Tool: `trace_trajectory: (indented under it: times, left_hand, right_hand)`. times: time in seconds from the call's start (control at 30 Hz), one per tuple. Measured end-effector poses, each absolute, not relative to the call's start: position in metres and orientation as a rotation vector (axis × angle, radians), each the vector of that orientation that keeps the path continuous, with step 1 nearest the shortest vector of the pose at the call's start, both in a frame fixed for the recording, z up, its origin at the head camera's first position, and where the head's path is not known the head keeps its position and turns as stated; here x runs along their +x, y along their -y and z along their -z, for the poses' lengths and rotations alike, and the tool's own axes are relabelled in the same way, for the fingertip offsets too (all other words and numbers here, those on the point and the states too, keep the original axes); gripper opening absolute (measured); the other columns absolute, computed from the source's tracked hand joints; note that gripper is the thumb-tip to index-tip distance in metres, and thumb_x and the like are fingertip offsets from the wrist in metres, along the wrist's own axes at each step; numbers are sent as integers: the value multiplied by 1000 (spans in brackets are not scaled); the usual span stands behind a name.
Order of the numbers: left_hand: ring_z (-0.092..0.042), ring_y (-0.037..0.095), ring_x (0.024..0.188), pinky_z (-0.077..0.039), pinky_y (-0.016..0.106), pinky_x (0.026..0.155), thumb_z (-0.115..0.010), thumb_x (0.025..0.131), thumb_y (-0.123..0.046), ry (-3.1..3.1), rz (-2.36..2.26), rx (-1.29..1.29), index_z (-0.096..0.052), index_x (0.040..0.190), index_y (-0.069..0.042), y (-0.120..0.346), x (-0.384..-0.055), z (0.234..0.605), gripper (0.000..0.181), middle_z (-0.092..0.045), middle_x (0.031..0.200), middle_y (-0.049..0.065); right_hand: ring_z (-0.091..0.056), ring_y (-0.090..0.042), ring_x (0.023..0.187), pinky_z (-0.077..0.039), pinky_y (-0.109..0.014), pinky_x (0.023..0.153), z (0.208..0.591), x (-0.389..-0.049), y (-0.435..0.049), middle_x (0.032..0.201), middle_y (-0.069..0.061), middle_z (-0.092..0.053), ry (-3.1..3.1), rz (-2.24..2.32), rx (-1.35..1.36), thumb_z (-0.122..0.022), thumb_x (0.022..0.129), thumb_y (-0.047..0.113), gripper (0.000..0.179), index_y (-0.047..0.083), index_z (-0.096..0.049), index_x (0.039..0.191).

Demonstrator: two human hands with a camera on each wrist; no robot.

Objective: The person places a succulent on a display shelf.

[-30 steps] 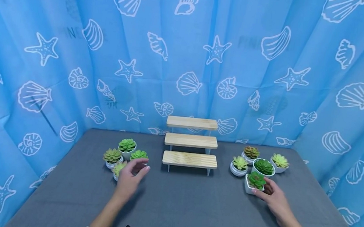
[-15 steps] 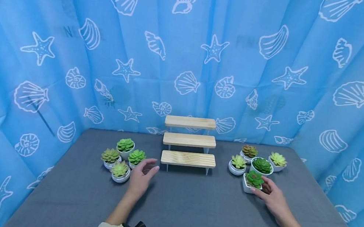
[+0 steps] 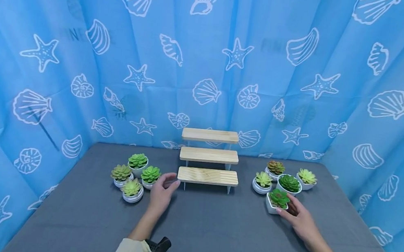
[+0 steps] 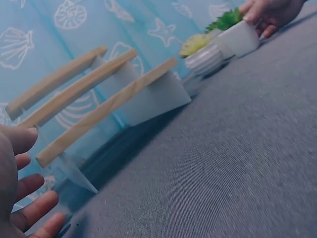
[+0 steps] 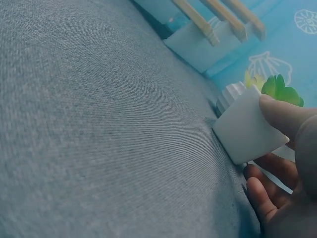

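My right hand [image 3: 302, 219] pinches a potted succulent [image 3: 278, 199], green-leaved in a square white pot, with the thumb on its near side. In the right wrist view the white pot [image 5: 247, 128] stands tilted by the camera's angle; whether its base touches the cloth, I cannot tell. My left hand [image 3: 161, 193] holds nothing, fingers loosely bent and apart, near the left end of a three-tier stand's lowest wooden shelf [image 3: 207, 176]. From the left wrist, the fingers [image 4: 34, 186] show beside that shelf's end, with a gap between.
Several potted succulents cluster left of the stand, including a pale green one [image 3: 131, 188]. More stand behind my right hand, such as a dark green one [image 3: 289, 183] and a yellow-green one [image 3: 263, 179]. A blue shell-print curtain [image 3: 209, 61] hangs behind the grey table [image 3: 209, 233].
My left hand has moved right, away from the left succulents and towards the stand. My right hand keeps hold of the potted succulent, which has shifted slightly left.
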State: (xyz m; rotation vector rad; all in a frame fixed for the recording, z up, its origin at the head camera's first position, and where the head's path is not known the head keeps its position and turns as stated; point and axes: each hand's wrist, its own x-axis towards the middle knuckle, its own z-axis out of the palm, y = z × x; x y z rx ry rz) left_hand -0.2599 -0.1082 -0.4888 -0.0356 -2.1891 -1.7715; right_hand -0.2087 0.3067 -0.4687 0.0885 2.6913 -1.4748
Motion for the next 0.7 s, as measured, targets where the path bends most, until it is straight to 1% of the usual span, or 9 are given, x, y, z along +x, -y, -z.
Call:
trace_trajectory:
  times: [0.1, 0.17, 0.4, 0.57, 0.7]
  left_hand:
    - [-63, 34, 100, -52, 43, 85, -68, 91, -13, 2177, 1796, -43, -62, 120, 3, 105, -263, 488, 33, -63, 117, 18]
    - [-62, 34, 103, -51, 44, 87, -68, 92, -14, 2182, 1826, -32, -61, 123, 2, 104, -264, 487, 35, -62, 120, 17]
    - [-60, 28, 107, -52, 43, 87, -66, 94, -24, 2226, 1925, 41, -56, 132, -9, 100, -271, 486, 42, -56, 128, 12]
    - [-59, 29, 109, -52, 43, 88, -66, 94, -23, 2226, 1951, 48, -56, 133, -9, 99, -276, 486, 42, -55, 129, 13]
    - [-59, 29, 110, -52, 42, 88, -66, 93, -21, 2230, 1960, 48, -58, 132, -9, 100, -277, 488, 41, -56, 128, 13]
  right_hand:
    - [-29, -53, 133, -34, -60, 104, 469, -209, -307, 148, -37, -24, -2689, 1468, 75, -62, 96, 38, 86, -5, -13, 152]
    - [-27, -53, 134, -32, -60, 105, 468, -209, -306, 148, -37, -23, -2678, 1477, 62, -62, 96, 37, 86, -6, -13, 152]
    - [-17, -51, 138, -22, -60, 110, 465, -208, -305, 151, -36, -17, -2618, 1492, 45, -61, 97, 35, 87, -4, -8, 153]
    - [-16, -52, 139, -23, -61, 109, 462, -208, -305, 151, -37, -15, -2595, 1482, 54, -60, 98, 34, 86, -5, -6, 153]
    - [-18, -52, 138, -26, -61, 108, 462, -208, -304, 150, -38, -18, -2600, 1466, 66, -60, 98, 33, 86, -5, -6, 153]
